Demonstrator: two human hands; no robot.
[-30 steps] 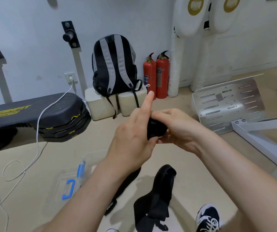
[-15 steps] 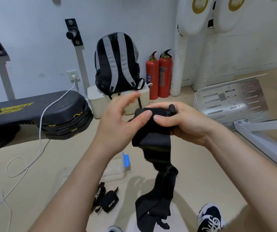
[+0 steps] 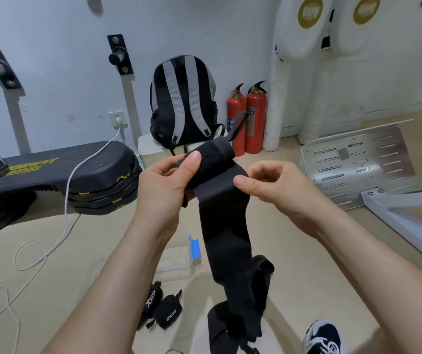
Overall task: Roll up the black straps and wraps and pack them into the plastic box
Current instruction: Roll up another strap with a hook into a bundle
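Now wrap (image 3: 226, 226) unfurled further — left hand (image 3: 164, 186) grips rolled end, right hand (image 3: 281, 190) pinches it.

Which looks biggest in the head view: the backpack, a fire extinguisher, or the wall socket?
1. backpack
2. fire extinguisher
3. wall socket
All three sit by the far wall, so nearness to the camera hardly skews this order.

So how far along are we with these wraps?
Done: two small wraps lie rolled on the floor beside the plastic box, not inside. In hand: the left hand grips the rolled end of a black wrap, the right hand pinches it; most hangs unrolled. Left: finish rolling, then box everything.
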